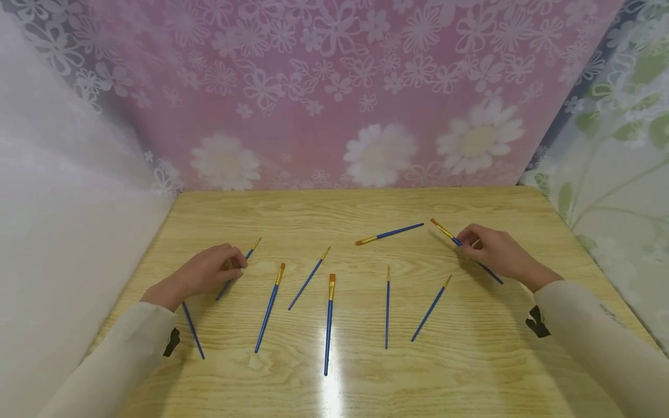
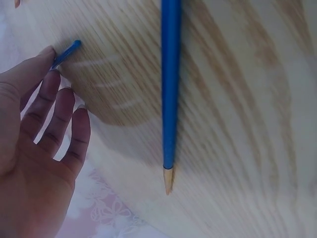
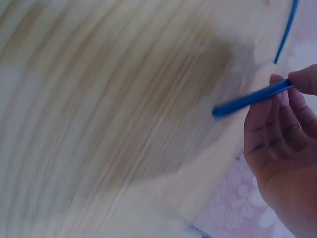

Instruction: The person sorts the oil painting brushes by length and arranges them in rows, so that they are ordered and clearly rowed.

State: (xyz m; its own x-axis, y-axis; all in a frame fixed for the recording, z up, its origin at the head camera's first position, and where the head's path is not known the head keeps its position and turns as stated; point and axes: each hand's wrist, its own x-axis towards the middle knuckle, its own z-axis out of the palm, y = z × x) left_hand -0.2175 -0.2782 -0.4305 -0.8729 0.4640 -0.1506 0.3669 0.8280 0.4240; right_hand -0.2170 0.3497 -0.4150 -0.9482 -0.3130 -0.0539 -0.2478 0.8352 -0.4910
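The left hand [image 1: 211, 270] is pinching a slim blue-handled paintbrush with a gold ferrule [image 1: 251, 251] at the left of the pale wood-grain table [image 1: 235, 383]. Well apart, the right hand [image 1: 493, 249] is gripping a blue-handled paintbrush with flat orange-brown bristles [image 1: 443, 230] toward the far right. Other blue-handled brushes [image 1: 269, 307] are lying between them.

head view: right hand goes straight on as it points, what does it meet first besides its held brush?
Likely the far brush, handle end first, lying to the left of the right hand. The hand's height is unclear, so it may pass over.
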